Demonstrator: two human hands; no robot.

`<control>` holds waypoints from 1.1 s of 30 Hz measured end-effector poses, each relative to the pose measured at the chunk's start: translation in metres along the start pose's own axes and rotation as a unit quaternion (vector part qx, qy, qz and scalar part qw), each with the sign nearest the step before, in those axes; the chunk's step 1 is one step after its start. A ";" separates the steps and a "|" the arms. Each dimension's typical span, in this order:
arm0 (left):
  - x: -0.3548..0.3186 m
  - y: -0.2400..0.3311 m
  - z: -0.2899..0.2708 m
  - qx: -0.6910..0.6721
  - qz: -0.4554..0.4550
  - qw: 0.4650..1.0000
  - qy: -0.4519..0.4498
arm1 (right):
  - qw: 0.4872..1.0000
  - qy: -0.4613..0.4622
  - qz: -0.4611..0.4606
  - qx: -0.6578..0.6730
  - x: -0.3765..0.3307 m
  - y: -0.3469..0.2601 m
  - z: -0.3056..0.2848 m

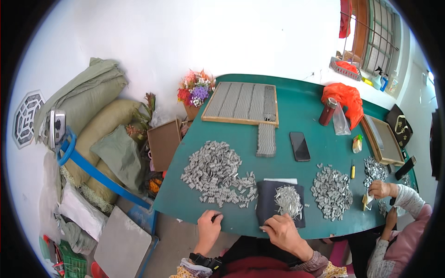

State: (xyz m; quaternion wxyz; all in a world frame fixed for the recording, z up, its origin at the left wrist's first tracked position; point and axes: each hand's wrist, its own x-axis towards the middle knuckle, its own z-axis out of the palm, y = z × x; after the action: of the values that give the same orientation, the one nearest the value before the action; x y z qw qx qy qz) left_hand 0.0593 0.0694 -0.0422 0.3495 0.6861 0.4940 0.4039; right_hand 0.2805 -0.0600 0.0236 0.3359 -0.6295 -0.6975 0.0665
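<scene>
My left hand (209, 230) is at the table's front edge, with thumb and fingers closed around a small dark piece (215, 217) too small to name. Directly beyond it lies a large heap of grey zigzag-shaped pieces (214, 173). My right hand (282, 235) is over the near edge of a folded dark cloth (265, 199), its fingertips pinched together; what they hold, if anything, is too small to make out. Just past those fingers, a pile of thin silvery metal pins (288, 200) rests on the cloth. Another heap of grey pieces (331, 192) lies to the right.
Toward the back, a wooden-framed tray (238, 121) holds rows of grey pieces, and a linked strip (266, 139) extends from it. A phone (300, 146), a dark red flask (327, 112) and a yellow screwdriver (352, 169) lie or stand rightward. A co-worker's hand (381, 189) works at right.
</scene>
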 end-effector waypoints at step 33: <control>0.038 0.025 0.062 0.153 0.230 0.954 -0.115 | 0.997 -0.011 0.045 -0.066 0.028 0.014 0.040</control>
State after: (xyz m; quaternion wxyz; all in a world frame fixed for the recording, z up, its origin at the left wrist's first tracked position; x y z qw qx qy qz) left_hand 0.1319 0.0945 -0.0392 0.1925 0.8681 0.3347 0.3118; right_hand 0.2710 -0.0182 -0.0031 0.2823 -0.6805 -0.6748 0.0425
